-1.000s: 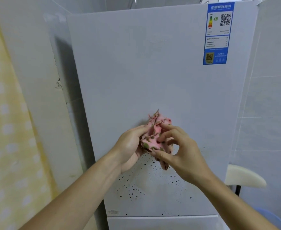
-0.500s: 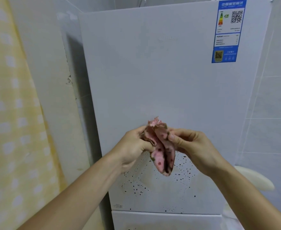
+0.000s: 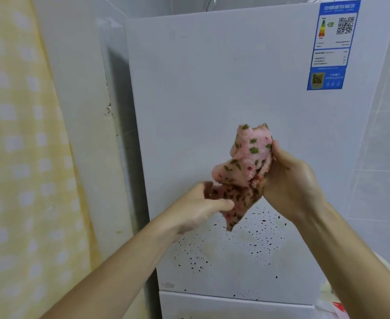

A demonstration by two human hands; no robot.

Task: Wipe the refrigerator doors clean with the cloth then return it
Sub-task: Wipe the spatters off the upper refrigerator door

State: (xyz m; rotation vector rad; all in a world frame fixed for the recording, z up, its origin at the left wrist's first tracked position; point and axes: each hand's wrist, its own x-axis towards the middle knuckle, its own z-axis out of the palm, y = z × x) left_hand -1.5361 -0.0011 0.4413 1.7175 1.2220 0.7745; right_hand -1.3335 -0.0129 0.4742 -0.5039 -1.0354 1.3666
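A pink cloth point(image 3: 247, 166) with green and dark spots hangs bunched in front of the white refrigerator's upper door point(image 3: 212, 88). My right hand point(image 3: 290, 178) grips the cloth's upper part. My left hand point(image 3: 200, 208) pinches its lower edge between thumb and fingers. Dark specks point(image 3: 242, 245) are scattered over the lower part of the upper door, below the cloth. The top strip of the lower door point(image 3: 223, 307) shows at the bottom.
A blue energy label point(image 3: 332, 46) sits at the door's top right. A yellow checked curtain point(image 3: 21, 157) hangs on the left. Tiled wall point(image 3: 382, 146) lies to the right, with a pale rounded object point(image 3: 385, 263) low beside my right arm.
My right hand has lifted the cloth's upper part up and to the right. The cloth has opened out between my hands. The view has moved closer to the door.
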